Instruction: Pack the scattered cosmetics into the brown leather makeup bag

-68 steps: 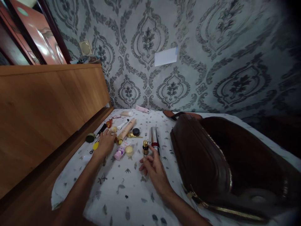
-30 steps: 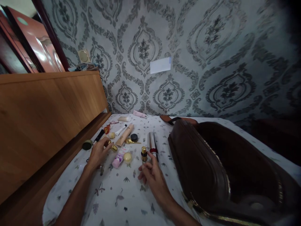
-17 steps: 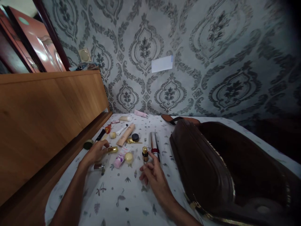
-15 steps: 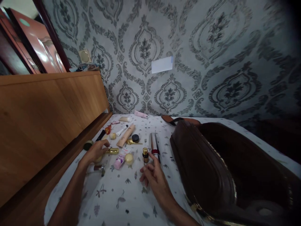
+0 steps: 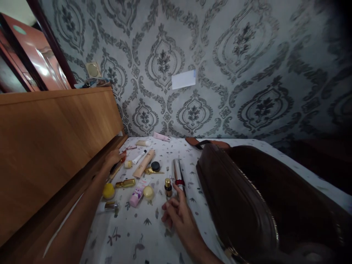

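Note:
My left hand [image 5: 113, 158] reaches along the wooden headboard [image 5: 55, 139], its fingers over a black tube [image 5: 117, 168] and beside a small orange item [image 5: 123, 155]; whether it grips anything is unclear. My right hand [image 5: 174, 212] rests on the patterned sheet [image 5: 143, 234], fingers loosely curled and holding nothing. Its index finger points at a silver tube with a red band [image 5: 177, 172], next to a small gold-capped bottle [image 5: 168, 187]. A gold bottle [image 5: 125, 183] lies free on the sheet between my hands.
Scattered cosmetics include a yellow round item [image 5: 108, 190], a pink tube [image 5: 136, 190], a cream round jar [image 5: 148, 191], a beige tube [image 5: 144, 163] and a black compact [image 5: 155, 166]. An open brown bag [image 5: 242, 198] fills the right side. Patterned wallpaper stands behind.
My left hand let go of the gold bottle, which now lies on the sheet, and moved farther away to the black tube by the headboard. My right hand has barely moved.

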The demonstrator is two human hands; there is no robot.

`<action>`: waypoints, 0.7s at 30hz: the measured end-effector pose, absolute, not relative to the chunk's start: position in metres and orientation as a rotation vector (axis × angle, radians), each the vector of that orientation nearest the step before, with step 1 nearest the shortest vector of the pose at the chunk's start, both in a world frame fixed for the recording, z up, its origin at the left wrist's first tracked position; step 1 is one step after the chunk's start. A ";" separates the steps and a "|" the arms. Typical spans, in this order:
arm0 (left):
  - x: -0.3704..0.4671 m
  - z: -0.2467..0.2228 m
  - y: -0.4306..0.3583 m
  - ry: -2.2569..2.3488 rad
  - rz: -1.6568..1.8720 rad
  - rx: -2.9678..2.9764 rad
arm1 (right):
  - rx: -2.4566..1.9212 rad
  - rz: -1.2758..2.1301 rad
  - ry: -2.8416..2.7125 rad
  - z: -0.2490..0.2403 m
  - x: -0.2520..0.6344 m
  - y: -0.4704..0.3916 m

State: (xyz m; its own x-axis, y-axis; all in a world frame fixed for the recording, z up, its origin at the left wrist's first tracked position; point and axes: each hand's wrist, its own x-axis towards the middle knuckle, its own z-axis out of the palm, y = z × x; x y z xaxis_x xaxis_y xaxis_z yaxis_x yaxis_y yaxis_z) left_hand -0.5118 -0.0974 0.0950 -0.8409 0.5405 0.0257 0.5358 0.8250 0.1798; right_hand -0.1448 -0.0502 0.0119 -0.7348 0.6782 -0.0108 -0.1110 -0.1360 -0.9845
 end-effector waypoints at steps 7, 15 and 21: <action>-0.506 0.084 -0.081 2.999 0.253 0.749 | -0.660 1.918 -1.590 0.019 -0.143 -0.051; -0.510 0.088 -0.082 2.827 0.581 0.578 | -0.672 1.928 -1.572 0.022 -0.143 -0.051; -0.507 0.093 -0.087 2.458 1.124 0.544 | -0.659 1.935 -1.547 0.012 -0.146 -0.052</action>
